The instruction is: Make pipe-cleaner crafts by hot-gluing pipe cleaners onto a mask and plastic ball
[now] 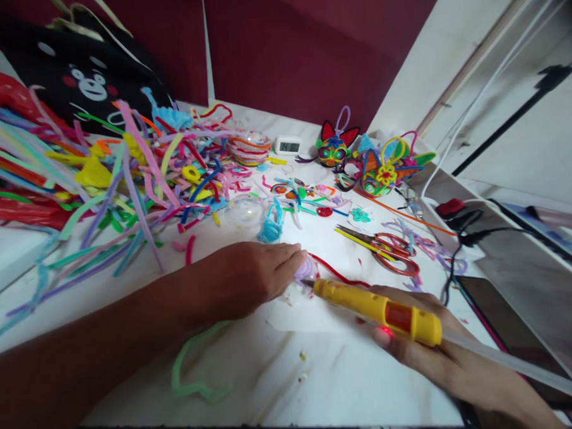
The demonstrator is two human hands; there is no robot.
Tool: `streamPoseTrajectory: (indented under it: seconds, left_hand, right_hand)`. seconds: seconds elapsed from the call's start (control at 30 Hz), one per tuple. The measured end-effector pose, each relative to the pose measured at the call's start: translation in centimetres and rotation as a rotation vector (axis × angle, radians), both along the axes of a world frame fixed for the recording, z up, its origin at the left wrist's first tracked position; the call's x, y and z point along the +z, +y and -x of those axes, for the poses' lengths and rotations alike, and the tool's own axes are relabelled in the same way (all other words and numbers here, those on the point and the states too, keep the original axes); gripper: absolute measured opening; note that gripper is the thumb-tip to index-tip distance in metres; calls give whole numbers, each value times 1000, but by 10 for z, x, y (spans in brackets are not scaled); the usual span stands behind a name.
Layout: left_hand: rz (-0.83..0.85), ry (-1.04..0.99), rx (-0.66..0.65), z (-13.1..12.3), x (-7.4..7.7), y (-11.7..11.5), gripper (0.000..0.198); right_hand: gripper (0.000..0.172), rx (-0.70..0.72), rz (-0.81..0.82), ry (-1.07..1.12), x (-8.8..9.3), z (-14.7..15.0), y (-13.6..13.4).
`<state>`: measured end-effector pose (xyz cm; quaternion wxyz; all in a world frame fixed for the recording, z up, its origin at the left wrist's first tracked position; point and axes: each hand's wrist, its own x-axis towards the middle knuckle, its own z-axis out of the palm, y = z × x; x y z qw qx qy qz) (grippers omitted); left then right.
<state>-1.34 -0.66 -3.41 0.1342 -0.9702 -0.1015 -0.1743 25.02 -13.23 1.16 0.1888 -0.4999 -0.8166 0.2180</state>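
My right hand (424,351) is wrapped round a yellow hot glue gun (366,303), which has a red light glowing on its side and a pale glue stick out of its back. Its dark nozzle touches or nearly touches a light purple pipe-cleaner coil (304,269). At the coil's left side, my left hand (257,271) has its fingers pressed together on the edge; the thumb is hidden. Just behind the coil runs a red pipe cleaner (338,272). Under it lies a clear, shiny piece that I cannot make out well.
A heap of pipe cleaners (137,170) covers the left, before a black bag (85,78). Orange-handled scissors (392,254) lie right of centre. Behind are a small digital clock (288,145) and decorated pipe-cleaner balls (333,150). A phone (509,325) lies at the right edge.
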Motion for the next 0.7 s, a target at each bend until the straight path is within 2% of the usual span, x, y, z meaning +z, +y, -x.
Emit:
streamPoseTrajectory:
  seconds: [0.37, 0.6, 0.7]
  left_hand:
    - [-62, -43, -19, 0, 2, 0, 34]
    - [-41, -23, 11, 0, 6, -4, 33]
    - [-25, -18, 24, -1, 7, -4, 33]
  right_hand:
    - [23, -4, 20, 30, 0, 5, 2]
    - [24, 3, -28, -64, 3, 0, 1]
    - [26, -39, -88, -90, 3, -3, -1]
